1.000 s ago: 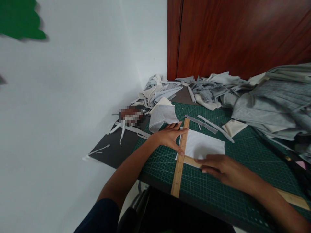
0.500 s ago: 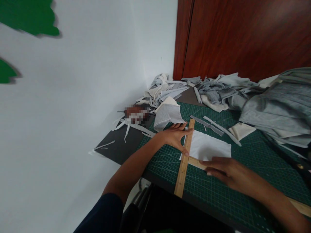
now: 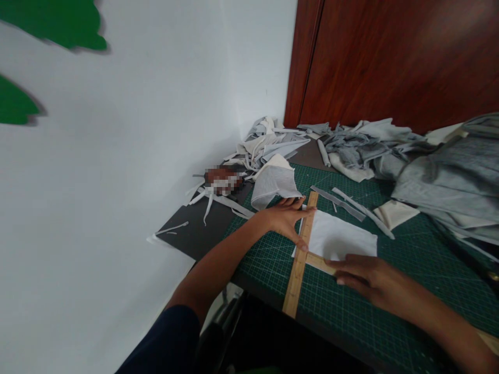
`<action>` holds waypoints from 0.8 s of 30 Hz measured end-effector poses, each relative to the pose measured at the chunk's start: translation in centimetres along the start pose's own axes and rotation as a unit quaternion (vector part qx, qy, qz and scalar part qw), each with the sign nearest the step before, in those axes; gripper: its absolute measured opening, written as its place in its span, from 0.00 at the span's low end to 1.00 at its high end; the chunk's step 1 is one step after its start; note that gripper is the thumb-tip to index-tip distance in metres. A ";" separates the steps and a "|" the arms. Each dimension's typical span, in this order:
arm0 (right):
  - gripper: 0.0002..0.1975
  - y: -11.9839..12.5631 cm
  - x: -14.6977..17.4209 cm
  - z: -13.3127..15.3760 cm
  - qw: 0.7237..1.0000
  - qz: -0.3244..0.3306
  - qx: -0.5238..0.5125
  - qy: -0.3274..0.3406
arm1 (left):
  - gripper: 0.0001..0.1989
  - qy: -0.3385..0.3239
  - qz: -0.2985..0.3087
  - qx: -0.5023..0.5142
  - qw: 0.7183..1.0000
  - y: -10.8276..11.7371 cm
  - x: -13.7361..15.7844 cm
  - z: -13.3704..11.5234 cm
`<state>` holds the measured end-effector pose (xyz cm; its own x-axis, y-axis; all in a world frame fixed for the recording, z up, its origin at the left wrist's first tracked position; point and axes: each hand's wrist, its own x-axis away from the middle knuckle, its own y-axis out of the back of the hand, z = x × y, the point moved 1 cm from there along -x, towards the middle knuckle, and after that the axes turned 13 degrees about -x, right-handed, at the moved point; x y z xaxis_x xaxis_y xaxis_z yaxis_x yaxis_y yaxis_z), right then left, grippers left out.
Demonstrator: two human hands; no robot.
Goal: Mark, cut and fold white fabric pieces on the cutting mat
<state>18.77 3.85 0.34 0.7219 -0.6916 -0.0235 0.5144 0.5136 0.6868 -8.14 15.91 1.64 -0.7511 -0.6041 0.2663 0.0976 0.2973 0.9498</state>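
A white piece of fabric [image 3: 345,236] lies on the green cutting mat [image 3: 268,265]. Across its left end runs a wooden ruler [image 3: 295,283], sticking out past the mat's near edge. My left hand [image 3: 286,222] presses on this ruler with its fingers spread, thumb and a fingertip resting on the wood. A second wooden ruler [image 3: 318,262] lies along the fabric's near edge, meeting the first one at about a right angle. My right hand [image 3: 360,272] grips that second ruler; the palm side is hidden, and the ruler shows again beyond the forearm.
Fabric strips [image 3: 349,205] lie just behind the white piece. A grey and cream scrap [image 3: 276,182] sits behind my left hand. Piles of scraps [image 3: 354,148] line the back, with a large grey fabric heap [image 3: 448,171] at right. A white wall [image 3: 156,130] bounds the left.
The whole view has shifted slightly, so everything appears a little further right. Both hands, the rulers and the white fabric keep the same places relative to each other.
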 end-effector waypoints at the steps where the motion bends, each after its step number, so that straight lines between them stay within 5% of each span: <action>1: 0.17 0.0 0.0 0.1 1.000 0.003 0.000 -0.003 | 0.65 0.000 -0.001 0.001 1.000 0.0 0.0 0.0; 24: 0.18 -0.1 0.1 0.0 0.999 0.025 -0.004 -0.036 | 0.65 0.003 0.006 -0.015 1.000 0.1 0.0 -0.3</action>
<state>18.84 3.73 0.29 0.7122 -0.6992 0.0628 0.4827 0.5527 0.6793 -7.95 15.78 1.80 -0.7461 -0.6046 0.2787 0.1259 0.2829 0.9508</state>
